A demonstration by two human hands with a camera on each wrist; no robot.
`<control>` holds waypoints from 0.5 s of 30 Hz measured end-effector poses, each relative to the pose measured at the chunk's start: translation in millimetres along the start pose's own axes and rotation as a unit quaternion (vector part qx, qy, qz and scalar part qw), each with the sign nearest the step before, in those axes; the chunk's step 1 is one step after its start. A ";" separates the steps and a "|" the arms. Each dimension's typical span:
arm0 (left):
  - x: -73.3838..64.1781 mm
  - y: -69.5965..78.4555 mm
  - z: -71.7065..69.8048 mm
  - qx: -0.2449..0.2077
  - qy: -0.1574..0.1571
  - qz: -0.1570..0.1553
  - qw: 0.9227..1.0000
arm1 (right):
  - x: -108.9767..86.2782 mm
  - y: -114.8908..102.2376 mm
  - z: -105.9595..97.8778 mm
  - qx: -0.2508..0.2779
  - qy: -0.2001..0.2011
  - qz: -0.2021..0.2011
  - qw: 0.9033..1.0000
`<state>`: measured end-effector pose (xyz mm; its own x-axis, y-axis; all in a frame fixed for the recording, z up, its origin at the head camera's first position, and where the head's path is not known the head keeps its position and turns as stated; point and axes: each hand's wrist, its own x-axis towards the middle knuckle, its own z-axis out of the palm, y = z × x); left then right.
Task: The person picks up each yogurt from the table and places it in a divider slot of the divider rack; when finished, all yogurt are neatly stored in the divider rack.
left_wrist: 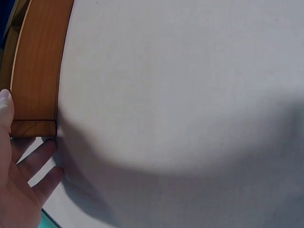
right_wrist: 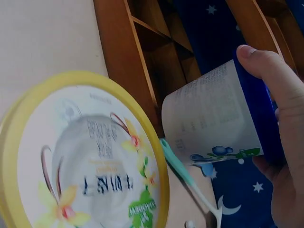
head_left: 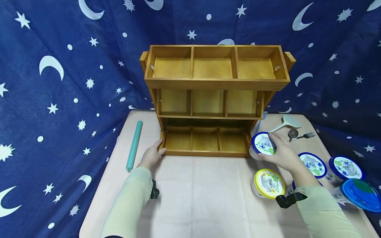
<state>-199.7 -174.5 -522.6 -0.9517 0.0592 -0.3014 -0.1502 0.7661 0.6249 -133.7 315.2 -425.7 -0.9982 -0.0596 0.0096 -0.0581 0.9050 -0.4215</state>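
Note:
A three-tier wooden organizer [head_left: 208, 153] with stepped, divided trays stands at the middle back. My left hand [head_left: 151, 154] holds its lower left front corner, thumb on one side and fingers against the end panel [left_wrist: 33, 128]. My right hand [head_left: 281, 152] grips a yogurt tub with a blue lid [head_left: 263, 143] by its lid, just right of the bottom tray. In the right wrist view the white tub [right_wrist: 209, 118] is tilted, with blueberries printed on its wall. A yellow-lidded yogurt tub [head_left: 269, 183] stands nearer, below my right hand.
More blue-lidded tubs [head_left: 312, 164] stand at the right, one with a brighter blue lid [head_left: 361, 195]. Behind them lie a pale green spoon-like utensil [head_left: 290, 121], a small dark ball [head_left: 293, 133] and a fork [head_left: 306, 136]. A teal roll [head_left: 134, 145] lies at the left.

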 end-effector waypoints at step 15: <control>3.6 -0.3 -3.2 0.001 -0.014 0.002 1.000 | 26.4 -27.3 22.2 0.015 0.028 -0.040 0.999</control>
<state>-203.9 -176.5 -521.5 -0.9444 0.0809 -0.3186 -0.1448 0.7677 0.6243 -158.1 279.6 -434.1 -0.9899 -0.1063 0.0934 -0.1370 0.8850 -0.4449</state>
